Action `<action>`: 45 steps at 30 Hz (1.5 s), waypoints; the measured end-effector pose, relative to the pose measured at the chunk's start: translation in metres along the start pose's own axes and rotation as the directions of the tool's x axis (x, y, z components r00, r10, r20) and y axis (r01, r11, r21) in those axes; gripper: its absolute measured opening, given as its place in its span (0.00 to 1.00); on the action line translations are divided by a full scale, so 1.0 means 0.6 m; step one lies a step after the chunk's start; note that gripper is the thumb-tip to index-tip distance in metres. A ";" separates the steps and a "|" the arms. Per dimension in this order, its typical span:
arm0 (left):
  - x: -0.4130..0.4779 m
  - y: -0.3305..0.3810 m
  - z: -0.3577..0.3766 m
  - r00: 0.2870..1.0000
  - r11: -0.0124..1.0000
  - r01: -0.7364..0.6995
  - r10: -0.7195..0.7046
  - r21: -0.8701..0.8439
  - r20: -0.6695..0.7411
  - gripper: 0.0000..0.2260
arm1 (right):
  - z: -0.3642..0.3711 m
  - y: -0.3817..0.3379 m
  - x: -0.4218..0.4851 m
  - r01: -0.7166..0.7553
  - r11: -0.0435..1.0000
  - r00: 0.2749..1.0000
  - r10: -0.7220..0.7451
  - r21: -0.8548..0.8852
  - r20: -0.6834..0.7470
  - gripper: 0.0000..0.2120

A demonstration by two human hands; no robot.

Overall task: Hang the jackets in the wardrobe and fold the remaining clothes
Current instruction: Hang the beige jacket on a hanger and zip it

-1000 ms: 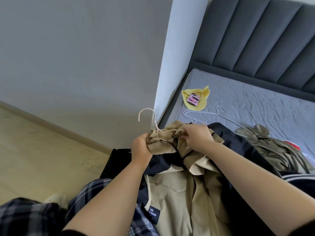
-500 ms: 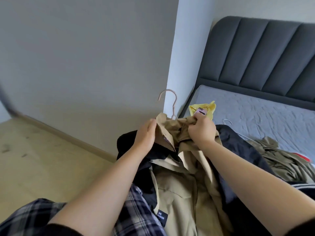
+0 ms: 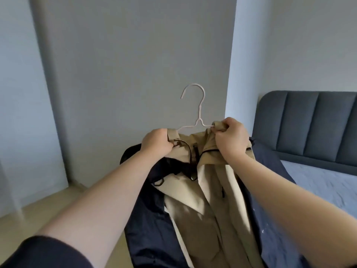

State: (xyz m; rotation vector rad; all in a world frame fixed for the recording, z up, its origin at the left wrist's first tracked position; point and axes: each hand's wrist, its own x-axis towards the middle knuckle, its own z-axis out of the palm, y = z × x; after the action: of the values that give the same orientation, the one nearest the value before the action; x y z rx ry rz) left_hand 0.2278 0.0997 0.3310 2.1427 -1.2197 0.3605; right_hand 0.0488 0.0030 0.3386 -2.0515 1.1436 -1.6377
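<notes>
At 9 o'clock a grey wall (image 3: 116,74) meets the pale floor (image 3: 48,206). My left hand (image 3: 157,143) is clenched on one shoulder of the jacket (image 3: 208,209), with the fingers curled into the beige cloth where the wire goes in. The hanger (image 3: 200,111) stands upright between my hands. Its hook is at 12 o'clock with the open end turned to 9 o'clock, and its arms run from 9 to 3 and slip under the collar. The jacket is beige with navy parts and hangs in the middle of my view. Its collar is up at the hanger, and its long axis drops from 12 towards 6 and out of the bottom edge. My right hand (image 3: 231,138) grasps the other shoulder, bunching the cloth tightly at the end of the wire arm. At 3 o'clock a dark padded headboard (image 3: 309,124) stands above a grey mattress (image 3: 318,182).
</notes>
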 end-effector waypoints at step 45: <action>-0.043 -0.443 -0.109 0.964 0.955 0.257 -0.242 0.149 -0.111 0.05 | 0.440 -0.177 -0.064 -0.044 0.994 0.905 -0.005 0.104 0.425 0.11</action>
State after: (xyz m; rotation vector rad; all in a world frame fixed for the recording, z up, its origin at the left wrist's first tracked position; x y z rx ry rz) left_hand 0.4433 0.2567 0.2628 2.3592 -0.8800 0.4543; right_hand 0.3313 0.0330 0.2958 -2.1678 0.8936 -1.1297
